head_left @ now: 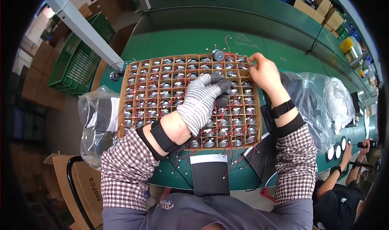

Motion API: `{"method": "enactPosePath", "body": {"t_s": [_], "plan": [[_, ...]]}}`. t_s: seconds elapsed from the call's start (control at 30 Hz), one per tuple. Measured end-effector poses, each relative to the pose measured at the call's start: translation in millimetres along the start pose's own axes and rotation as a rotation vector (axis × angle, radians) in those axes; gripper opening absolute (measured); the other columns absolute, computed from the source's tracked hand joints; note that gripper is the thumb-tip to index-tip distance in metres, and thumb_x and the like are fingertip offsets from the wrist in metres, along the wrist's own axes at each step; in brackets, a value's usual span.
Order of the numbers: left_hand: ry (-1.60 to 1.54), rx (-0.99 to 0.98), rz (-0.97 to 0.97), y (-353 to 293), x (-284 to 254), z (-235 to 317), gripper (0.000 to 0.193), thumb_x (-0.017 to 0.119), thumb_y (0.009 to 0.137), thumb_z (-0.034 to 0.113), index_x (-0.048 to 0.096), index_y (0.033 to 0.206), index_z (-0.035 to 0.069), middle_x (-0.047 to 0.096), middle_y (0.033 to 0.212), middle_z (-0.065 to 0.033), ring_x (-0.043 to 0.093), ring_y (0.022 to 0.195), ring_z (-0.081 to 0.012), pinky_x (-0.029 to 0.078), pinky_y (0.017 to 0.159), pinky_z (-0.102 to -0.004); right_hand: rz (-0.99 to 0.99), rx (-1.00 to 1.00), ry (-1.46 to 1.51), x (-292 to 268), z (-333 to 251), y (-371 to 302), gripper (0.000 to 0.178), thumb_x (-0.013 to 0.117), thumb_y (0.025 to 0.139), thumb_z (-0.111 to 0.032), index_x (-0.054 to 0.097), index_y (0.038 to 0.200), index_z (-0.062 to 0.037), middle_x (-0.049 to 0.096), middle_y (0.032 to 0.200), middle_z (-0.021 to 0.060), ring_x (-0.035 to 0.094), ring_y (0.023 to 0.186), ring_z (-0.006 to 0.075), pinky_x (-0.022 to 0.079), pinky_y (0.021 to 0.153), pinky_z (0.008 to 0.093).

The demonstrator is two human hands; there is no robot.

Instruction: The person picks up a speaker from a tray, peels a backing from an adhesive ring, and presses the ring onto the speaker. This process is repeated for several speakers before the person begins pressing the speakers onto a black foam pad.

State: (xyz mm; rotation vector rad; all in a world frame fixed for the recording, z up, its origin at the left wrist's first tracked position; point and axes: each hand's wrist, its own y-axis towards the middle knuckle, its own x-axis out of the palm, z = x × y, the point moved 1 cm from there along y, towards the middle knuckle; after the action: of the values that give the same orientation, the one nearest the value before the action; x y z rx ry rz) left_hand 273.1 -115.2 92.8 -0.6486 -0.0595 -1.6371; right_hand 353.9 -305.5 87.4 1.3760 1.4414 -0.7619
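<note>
1. Plastic bag (95,120) sits at the far left edge of the green table (182,39), just beside a cardboard tray (123,108) divided into a grid of small cells.
2. Nearly every cell I can see holds a small round speaker (168,61) lying flat, metal back upward, with thin red and white wires trailing over the dividers; so the tray looks close to full, though the cells under the arms are hidden.
3. The tray's long axis runs left to right across the table, square to the person.
4. The left hand (200,100), in a striped knit glove, rests over the tray's middle, dark fingertips curled onto a speaker; whether it truly grips one I cannot tell.
5. One loose speaker (218,54) stands tilted at the tray's far edge.
6. The bare right hand (263,72) pinches something at the tray's far right corner, fingers pressed together.
7. Another clear bag (320,100) lies to the right.
</note>
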Motion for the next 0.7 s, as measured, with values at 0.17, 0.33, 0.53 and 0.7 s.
{"method": "enactPosePath", "body": {"t_s": [0.17, 0.33, 0.53, 0.7], "plan": [[0.028, 0.009, 0.0, 12, 6, -1, 0.024, 0.065, 0.08, 0.008, 0.057, 0.101, -0.001, 0.062, 0.082, -0.0077, 0.06, 0.067, -0.013, 0.052, 0.055, -0.0226, 0.231, -0.345, -0.056, 6, 8, 0, 0.019, 0.06, 0.07, -0.01, 0.062, 0.088, -0.0059, 0.06, 0.083, 0.0103, 0.059, 0.079, 0.0297, 0.048, 0.07, 0.0371], [0.006, 0.034, 0.038, 22, 18, -6, 0.023, 0.065, 0.079, 0.007, 0.058, 0.1, -0.001, 0.063, 0.079, -0.0077, 0.06, 0.063, -0.0131, 0.052, 0.054, -0.0233, -0.036, -0.445, 0.055, 10, 4, 22, 0.015, 0.059, 0.073, -0.013, 0.065, 0.086, -0.0088, 0.059, 0.087, 0.0053, 0.059, 0.084, 0.0265, 0.049, 0.073, 0.0362], [0.117, 0.011, 0.044, 32, 15, 2, 0.023, 0.063, 0.081, 0.006, 0.056, 0.102, 0.001, 0.062, 0.083, -0.0074, 0.06, 0.071, -0.0153, 0.052, 0.059, -0.0252, -0.106, -0.502, 0.0, 11, 0, 24, 0.011, 0.061, 0.073, -0.013, 0.064, 0.081, -0.0059, 0.057, 0.084, 0.0073, 0.058, 0.081, 0.0272, 0.048, 0.07, 0.0369], [0.172, 0.016, 0.078, 35, 20, 1, 0.022, 0.063, 0.081, 0.006, 0.057, 0.102, 0.001, 0.062, 0.084, -0.0073, 0.061, 0.071, -0.0148, 0.053, 0.06, -0.0259, 0.009, -0.542, -0.098, 22, -5, 21, 0.012, 0.059, 0.075, -0.013, 0.058, 0.08, -0.0015, 0.056, 0.08, 0.0096, 0.057, 0.077, 0.0295, 0.046, 0.067, 0.0383]]}}
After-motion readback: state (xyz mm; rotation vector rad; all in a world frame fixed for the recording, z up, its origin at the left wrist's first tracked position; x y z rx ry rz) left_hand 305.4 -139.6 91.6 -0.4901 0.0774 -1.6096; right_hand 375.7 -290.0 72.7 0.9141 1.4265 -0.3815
